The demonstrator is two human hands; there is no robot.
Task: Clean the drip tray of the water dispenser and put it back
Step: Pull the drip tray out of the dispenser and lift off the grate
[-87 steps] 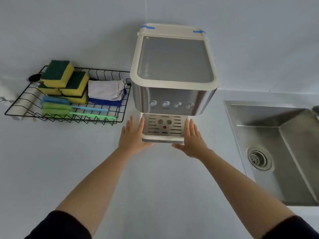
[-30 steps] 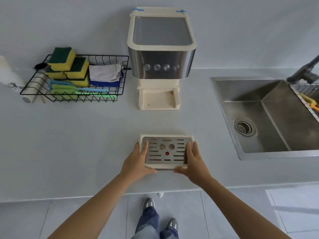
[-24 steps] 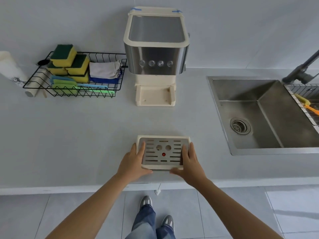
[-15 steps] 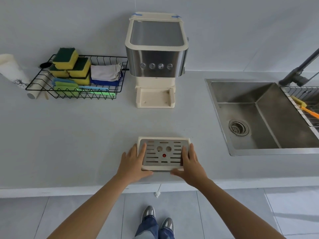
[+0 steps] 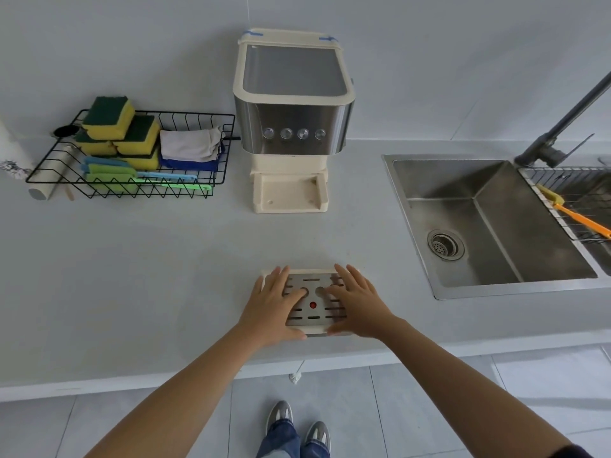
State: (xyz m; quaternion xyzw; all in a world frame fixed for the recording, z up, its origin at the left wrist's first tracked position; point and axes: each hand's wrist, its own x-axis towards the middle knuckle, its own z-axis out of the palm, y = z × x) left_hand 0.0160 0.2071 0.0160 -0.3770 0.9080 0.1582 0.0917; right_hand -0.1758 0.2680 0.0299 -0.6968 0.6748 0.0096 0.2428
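Counter (image 5: 132,276): black wire basket (image 5: 115,192) at 10 o'clock. Inside it are stacked yellow-green sponges (image 5: 109,117) on the 9 o'clock side, a grey cloth (image 5: 190,145) on a blue cloth (image 5: 188,165) on the 3 o'clock side, and green and blue brushes (image 5: 172,183) along the front. White roll (image 5: 41,190) lies just beside the basket. Steel sink (image 5: 496,226) at 3 o'clock with its drain (image 5: 445,244), dark faucet (image 5: 568,117) at 2, orange brush (image 5: 575,218) on a wire rack (image 5: 582,183).

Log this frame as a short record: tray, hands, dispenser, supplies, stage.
tray: drip tray flat on counter, near front edge
left hand: fingers flat on grate
right hand: fingers flat on grate
dispenser: by wall, tray dock empty
supplies: sponges in wire basket, left
stage: no cleaning tool in hand
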